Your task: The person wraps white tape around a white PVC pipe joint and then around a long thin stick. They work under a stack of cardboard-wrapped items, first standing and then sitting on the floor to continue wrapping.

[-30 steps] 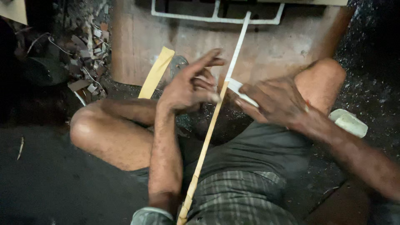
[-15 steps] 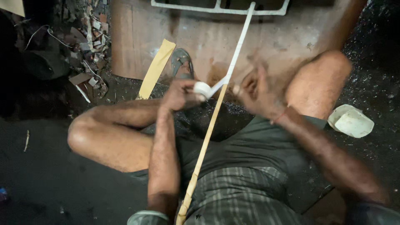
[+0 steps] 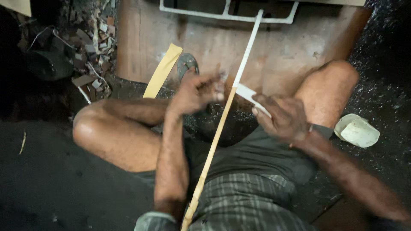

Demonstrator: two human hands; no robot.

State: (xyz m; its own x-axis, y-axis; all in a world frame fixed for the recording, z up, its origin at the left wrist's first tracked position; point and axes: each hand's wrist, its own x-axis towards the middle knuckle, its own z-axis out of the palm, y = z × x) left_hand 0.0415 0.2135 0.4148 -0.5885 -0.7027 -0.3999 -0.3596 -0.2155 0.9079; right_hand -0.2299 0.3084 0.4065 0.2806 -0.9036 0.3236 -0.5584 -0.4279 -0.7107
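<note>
A long thin stick (image 3: 212, 145) runs from my lap up toward a white frame; its upper part is wrapped in white tape, its lower part is bare tan wood. My left hand (image 3: 196, 92) is at the stick where white meets tan, fingers curled and blurred. My right hand (image 3: 282, 117) is just right of the stick and grips a white strip of tape (image 3: 250, 95) that stretches to the stick. I sit on the floor with both knees spread.
A white metal frame (image 3: 227, 15) lies on a brown board (image 3: 282, 42) ahead. A flat yellow strip (image 3: 162, 70) and a sandal (image 3: 187, 64) lie by my left knee. A white cap-like object (image 3: 356, 130) rests at right. Rubble is piled at upper left.
My left hand held a small white tape roll at the stick half a second ago; now it has shifted up and the tape strip stretches from the stick to my right hand.
</note>
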